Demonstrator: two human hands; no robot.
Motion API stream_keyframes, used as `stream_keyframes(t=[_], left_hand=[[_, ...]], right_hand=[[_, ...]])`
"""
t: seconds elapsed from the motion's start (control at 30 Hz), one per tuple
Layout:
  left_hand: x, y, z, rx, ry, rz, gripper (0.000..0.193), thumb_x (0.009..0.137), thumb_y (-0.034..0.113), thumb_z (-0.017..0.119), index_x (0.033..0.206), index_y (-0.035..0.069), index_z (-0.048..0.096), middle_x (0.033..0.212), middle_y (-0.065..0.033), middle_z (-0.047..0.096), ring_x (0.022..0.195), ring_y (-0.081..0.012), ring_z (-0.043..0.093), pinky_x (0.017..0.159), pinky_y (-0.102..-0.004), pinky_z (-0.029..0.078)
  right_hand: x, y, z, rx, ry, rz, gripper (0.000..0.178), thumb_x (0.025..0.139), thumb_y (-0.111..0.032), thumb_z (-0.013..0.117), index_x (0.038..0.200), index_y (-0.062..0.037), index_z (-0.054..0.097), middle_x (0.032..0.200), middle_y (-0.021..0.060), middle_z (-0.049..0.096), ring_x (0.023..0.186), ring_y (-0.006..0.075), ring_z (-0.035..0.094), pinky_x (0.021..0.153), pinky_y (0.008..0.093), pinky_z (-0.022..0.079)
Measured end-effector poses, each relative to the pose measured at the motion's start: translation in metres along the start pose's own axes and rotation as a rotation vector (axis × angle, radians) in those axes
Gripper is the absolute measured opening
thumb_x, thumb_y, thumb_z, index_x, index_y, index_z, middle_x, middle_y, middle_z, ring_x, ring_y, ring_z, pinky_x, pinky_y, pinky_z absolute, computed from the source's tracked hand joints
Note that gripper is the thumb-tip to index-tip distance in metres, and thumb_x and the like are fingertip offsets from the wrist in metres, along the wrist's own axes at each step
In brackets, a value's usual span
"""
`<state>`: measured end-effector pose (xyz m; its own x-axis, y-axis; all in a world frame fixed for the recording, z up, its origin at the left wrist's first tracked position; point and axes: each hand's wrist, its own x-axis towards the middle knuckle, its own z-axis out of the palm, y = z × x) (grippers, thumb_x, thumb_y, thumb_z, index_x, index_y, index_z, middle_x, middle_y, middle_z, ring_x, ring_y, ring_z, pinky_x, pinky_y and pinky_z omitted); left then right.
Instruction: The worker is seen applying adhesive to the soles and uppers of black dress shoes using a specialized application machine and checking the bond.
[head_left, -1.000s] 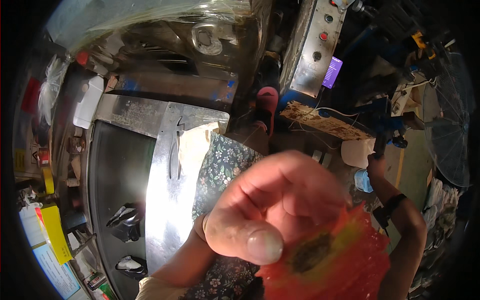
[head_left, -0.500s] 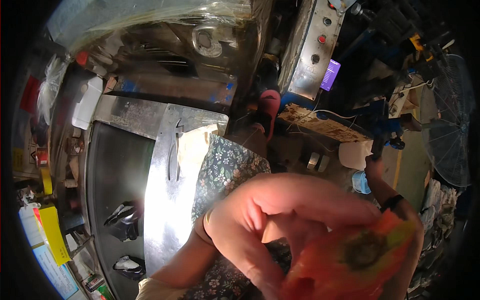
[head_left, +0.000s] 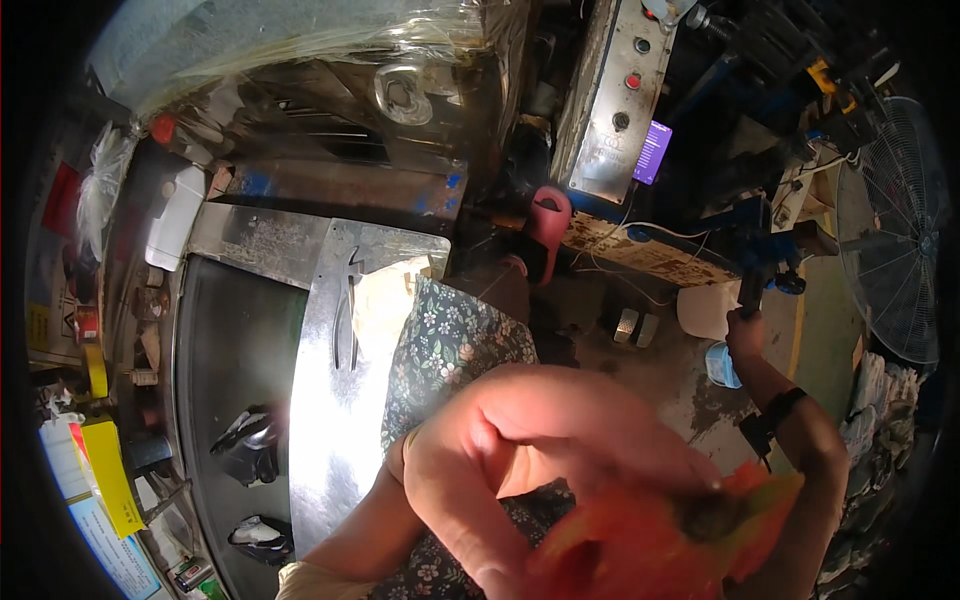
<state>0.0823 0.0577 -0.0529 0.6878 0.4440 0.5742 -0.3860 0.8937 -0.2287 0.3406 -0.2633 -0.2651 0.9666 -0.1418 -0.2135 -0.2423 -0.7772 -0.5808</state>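
Close to the camera, at the lower middle, my left hand [head_left: 500, 430] has its fingers closed round a blurred red-orange piece [head_left: 640, 540] with a yellow-green edge and a dark patch. It looks like fruit, but I cannot tell its kind. Farther off at the right, my right hand [head_left: 744, 335] is closed on a dark handle [head_left: 752, 290] beside the blue machine part. A black band [head_left: 782, 405] circles that forearm. Below my left arm lies a flowered cloth [head_left: 455, 340], over my lap.
Long pliers [head_left: 345, 320] rest on a shiny metal plate [head_left: 330, 430]. Two black shoe-like pieces [head_left: 248, 445] lie on the dark belt [head_left: 225, 340] at the left. A control box [head_left: 610, 150] with buttons stands ahead. A large fan [head_left: 900, 235] is at the far right.
My left hand and the red-orange piece have shifted slightly down and left. My right hand stays at the dark handle. The whole view has turned a little.
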Motion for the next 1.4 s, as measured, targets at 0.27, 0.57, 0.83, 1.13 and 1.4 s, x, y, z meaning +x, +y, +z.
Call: stream_keyframes(t=[0.27,0.57,0.83,1.13,1.4], left_hand=[[-0.002,0.017,-0.02,0.42,-0.232,0.013,0.052,0.086,0.023,0.073,0.114,-0.016,0.054,0.107,-0.0315,0.058,0.106,-0.0364,0.062,0.089,-0.039,0.056],[-0.006,0.039,-0.021,0.207,-0.174,-0.439,0.069,0.08,0.032,0.077,0.12,-0.018,0.051,0.109,-0.0242,0.063,0.092,-0.0268,0.064,0.077,-0.0318,0.055],[0.006,0.055,-0.017,0.343,-0.206,-0.703,0.082,0.075,0.041,0.079,0.125,-0.018,0.05,0.11,-0.0184,0.068,0.076,-0.0139,0.066,0.064,-0.0225,0.054],[0.007,0.044,-0.029,0.293,-0.295,-0.521,0.088,0.074,0.037,0.083,0.129,-0.02,0.045,0.125,-0.0281,0.058,0.091,-0.0215,0.068,0.074,-0.0283,0.055],[-0.011,0.026,-0.052,0.305,-0.419,-0.267,0.081,0.075,0.032,0.082,0.127,-0.019,0.046,0.131,-0.0342,0.05,0.12,-0.0399,0.055,0.102,-0.0436,0.042]], right_hand=[[0.013,0.019,0.003,-0.057,0.057,-0.053,0.021,0.078,-0.014,0.065,0.091,0.0012,0.058,0.072,0.0134,0.063,0.063,0.0241,0.063,0.058,0.0387,0.048],[0.017,0.026,0.004,-0.053,0.067,-0.043,0.021,0.079,-0.016,0.063,0.09,0.0012,0.058,0.071,0.0136,0.063,0.065,0.0243,0.063,0.06,0.0388,0.048],[0.001,0.006,0.003,-0.015,0.102,-0.176,0.021,0.079,-0.017,0.062,0.089,0.0004,0.057,0.065,0.0114,0.06,0.053,0.0212,0.06,0.052,0.0364,0.047],[0.01,0.015,0.003,-0.001,0.065,-0.042,0.016,0.08,-0.017,0.061,0.086,-0.0042,0.053,0.059,0.0052,0.052,0.044,0.0165,0.051,0.04,0.0338,0.039],[0.013,0.02,0.005,-0.086,0.103,-0.088,0.019,0.078,-0.017,0.062,0.087,-0.0008,0.055,0.063,0.0097,0.056,0.052,0.0217,0.057,0.05,0.0372,0.044]])
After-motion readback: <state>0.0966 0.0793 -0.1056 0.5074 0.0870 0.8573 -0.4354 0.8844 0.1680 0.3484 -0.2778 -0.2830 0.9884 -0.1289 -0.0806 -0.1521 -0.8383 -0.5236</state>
